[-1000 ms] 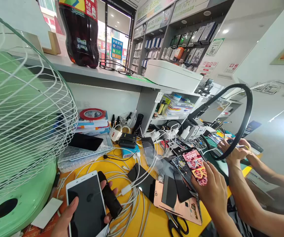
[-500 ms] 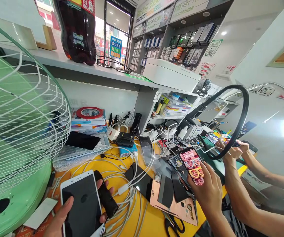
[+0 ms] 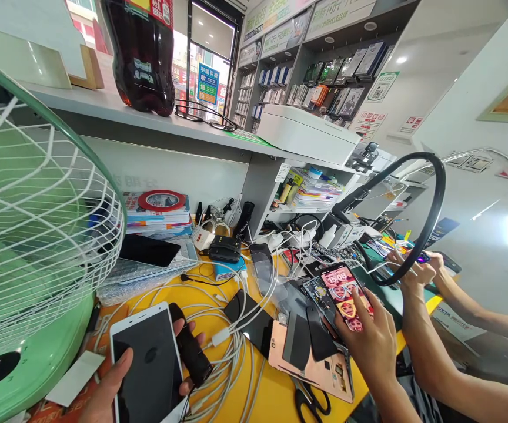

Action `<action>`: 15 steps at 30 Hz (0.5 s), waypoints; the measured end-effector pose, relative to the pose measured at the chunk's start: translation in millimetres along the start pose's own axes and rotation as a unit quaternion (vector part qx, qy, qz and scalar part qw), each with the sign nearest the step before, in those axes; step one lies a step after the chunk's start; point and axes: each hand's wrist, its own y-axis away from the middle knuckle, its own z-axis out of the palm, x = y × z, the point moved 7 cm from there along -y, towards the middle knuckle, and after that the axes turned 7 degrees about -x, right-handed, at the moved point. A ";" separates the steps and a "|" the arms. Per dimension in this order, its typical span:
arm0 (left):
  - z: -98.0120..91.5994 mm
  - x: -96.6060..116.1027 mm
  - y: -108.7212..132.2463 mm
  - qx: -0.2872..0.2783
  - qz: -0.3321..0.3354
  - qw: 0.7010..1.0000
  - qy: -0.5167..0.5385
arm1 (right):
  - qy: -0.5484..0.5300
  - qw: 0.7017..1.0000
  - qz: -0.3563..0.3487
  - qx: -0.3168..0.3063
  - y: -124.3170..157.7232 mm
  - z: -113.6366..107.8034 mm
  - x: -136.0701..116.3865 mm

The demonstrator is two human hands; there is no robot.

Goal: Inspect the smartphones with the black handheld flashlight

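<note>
Wall shelves [image 3: 337, 76] packed with phone cases run along the back of a bright shop, and a glass door [image 3: 207, 64] opens to the street. Below them, a pale counter shelf [image 3: 82, 106] carries a big soda bottle [image 3: 139, 53], glasses [image 3: 201, 116] and a white plastic box [image 3: 307, 134]. A green fan [image 3: 37, 235] with a wire guard crowds the left side of the yellow bench [image 3: 276, 399], whose near edge drops off toward the floor on the right. A black ring lamp [image 3: 430, 217] arches over the far end of the bench.

Pale cables [image 3: 231, 352] sprawl in loose loops across the yellow top. A stack of books [image 3: 157, 217] sits at the back with a red tape roll [image 3: 161, 200] on top, and a dark phone [image 3: 150, 252] lies just in front on crinkled bubble wrap [image 3: 139, 288].

The left hand [image 3: 117, 376] is closed around a white phone [image 3: 146, 364], its fingers also curled on a black bar [image 3: 190, 346] behind it. The right hand [image 3: 368, 346] grips a pink-screen phone [image 3: 344, 296], tilted up just above a copper-backed panel [image 3: 307, 358], with black scissors [image 3: 309, 399] near the panel's lower edge. Beyond the lamp, a co-worker's hands [image 3: 417, 273] pinch something small, too small to make out.
</note>
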 end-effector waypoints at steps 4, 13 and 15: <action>4.2 3.1 3.1 0.036 0.011 0.999 -0.007 | -0.002 1.000 0.003 -0.001 -1.1 -1.1 -0.9; 7.5 3.4 5.9 -0.003 -0.005 1.000 -0.010 | -0.025 0.999 0.032 -0.024 0.4 2.5 3.5; 9.5 4.7 6.8 -0.006 0.003 1.000 -0.017 | -0.031 0.998 0.042 -0.039 1.1 6.2 7.6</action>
